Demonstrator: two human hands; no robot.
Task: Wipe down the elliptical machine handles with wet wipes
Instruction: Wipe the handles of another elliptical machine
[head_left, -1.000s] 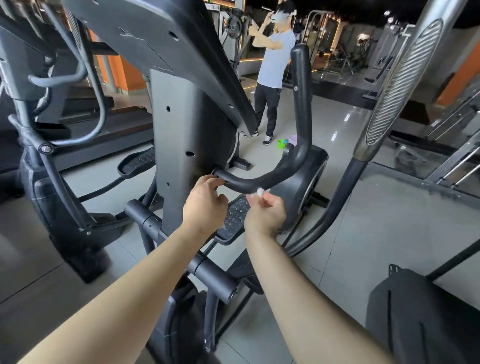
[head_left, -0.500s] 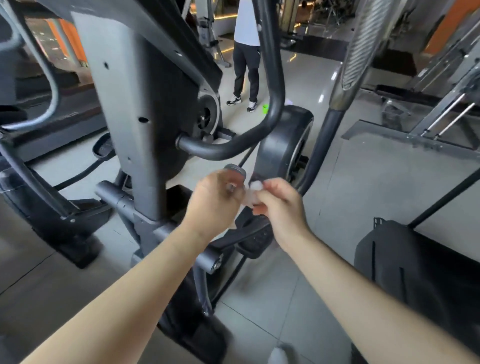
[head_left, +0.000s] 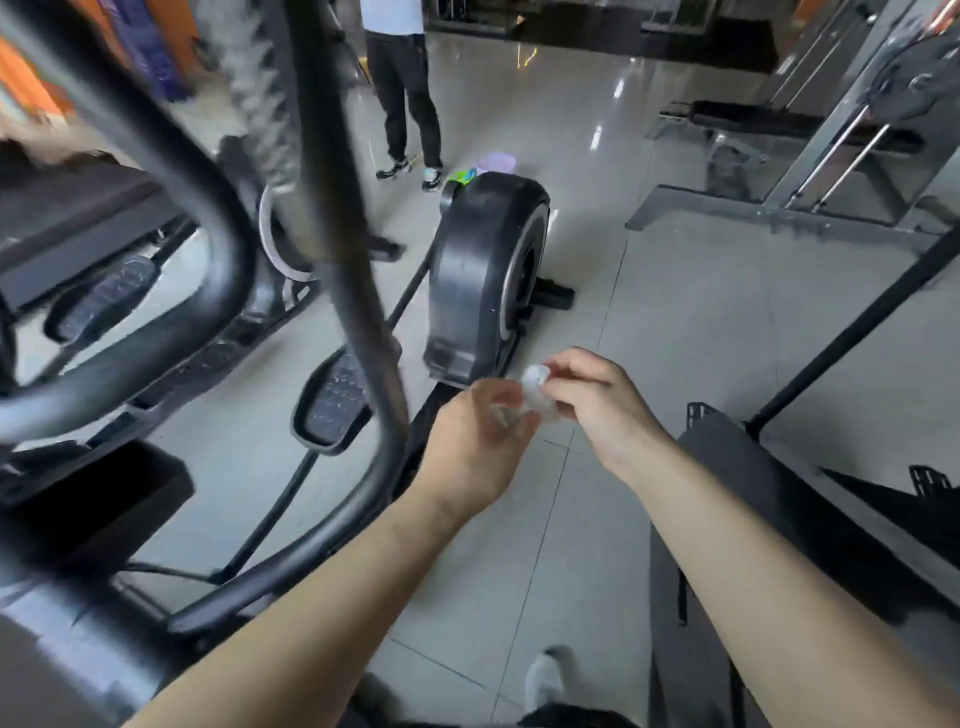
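A small crumpled white wet wipe (head_left: 535, 387) is held between both hands above the floor, right of the elliptical. My right hand (head_left: 597, 405) pinches the wipe's top with thumb and fingers. My left hand (head_left: 478, 447) has its fingers curled around the wipe's lower part. The black elliptical handles (head_left: 343, 208) rise blurred at the left, apart from both hands. A curved black handle bar (head_left: 208, 208) loops further left.
The elliptical's black flywheel housing (head_left: 488, 280) stands just beyond my hands, a foot pedal (head_left: 332, 400) to their left. A person (head_left: 405, 88) stands at the back. A grey weight rack frame (head_left: 810, 171) is at the right, dark equipment (head_left: 779, 519) under my right arm.
Both hands have left the curved handle and moved right and down, now together on the wipe. The view has swung down and right toward the floor.
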